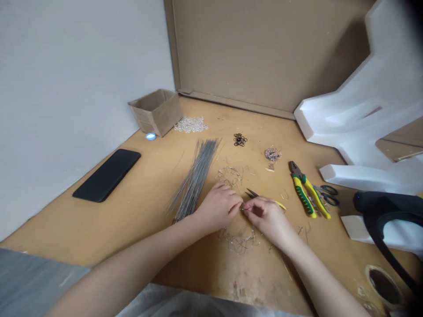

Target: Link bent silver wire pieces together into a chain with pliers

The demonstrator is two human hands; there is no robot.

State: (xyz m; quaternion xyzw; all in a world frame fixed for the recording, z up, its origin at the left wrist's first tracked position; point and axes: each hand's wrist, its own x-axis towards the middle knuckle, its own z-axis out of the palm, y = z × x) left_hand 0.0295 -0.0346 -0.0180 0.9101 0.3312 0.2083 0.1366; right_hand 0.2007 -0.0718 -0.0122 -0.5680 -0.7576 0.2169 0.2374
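My left hand [218, 208] and my right hand [267, 219] meet at the fingertips over the tabletop, pinching a small bent wire [243, 206] between them. Small yellow-handled pliers [264, 198] sit against my right hand, their dark tips pointing up and left, though I cannot tell if they are gripped. Just below my hands lies a tangle of linked wire rings [236, 241], with a smaller tangle [229, 175] above them. To the left of my left hand is a long bundle of grey wire rods [194, 180].
Combination pliers [306, 193] and scissors [326, 196] lie to the right. Further back are black rubber rings [240, 139], a small clear bag [272, 154], clear beads [191, 125] and a cardboard box [155, 112]. A black phone [106, 175] lies left; white foam [363, 110] stands right.
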